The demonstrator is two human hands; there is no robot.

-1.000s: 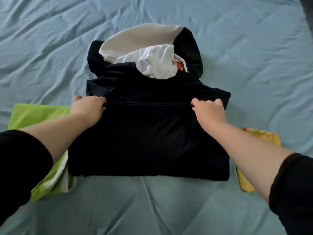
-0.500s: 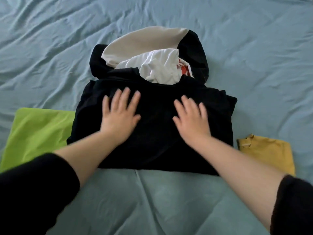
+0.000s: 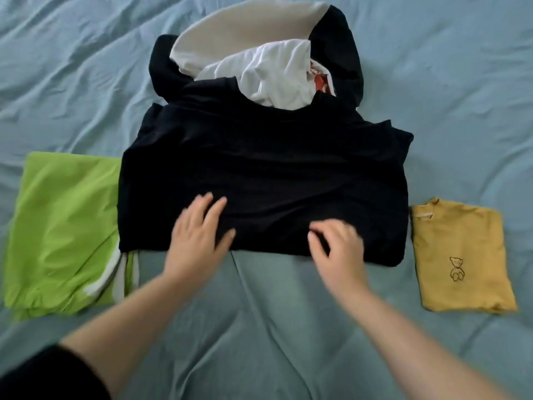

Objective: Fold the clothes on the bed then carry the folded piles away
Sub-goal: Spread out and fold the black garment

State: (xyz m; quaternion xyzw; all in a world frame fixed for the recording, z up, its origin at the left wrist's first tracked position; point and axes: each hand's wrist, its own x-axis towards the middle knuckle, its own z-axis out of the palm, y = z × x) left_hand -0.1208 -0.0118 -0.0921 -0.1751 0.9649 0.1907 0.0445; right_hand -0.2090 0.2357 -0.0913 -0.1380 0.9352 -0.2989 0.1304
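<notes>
While left hand [image 3: 199, 235] lies flat-fingered on black shirt [image 3: 259, 168], right hand [image 3: 337, 249] is blurred, grip unclear

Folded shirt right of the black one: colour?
Mustard; the yellow shirt has a small bear outline. Head view.

The black garment [image 3: 274, 174] before me is soft, matt knit cloth, smooth but for a few faint creases. The green piece [image 3: 63, 226] looks like thinner, slicker cloth with a slight sheen. The yellow shirt [image 3: 458, 255] is matt, cotton-like cloth. The white cloth [image 3: 277, 70] is matt and crumpled. The bed sheet [image 3: 447, 82] is matt blue cloth, wrinkled all over.
</notes>
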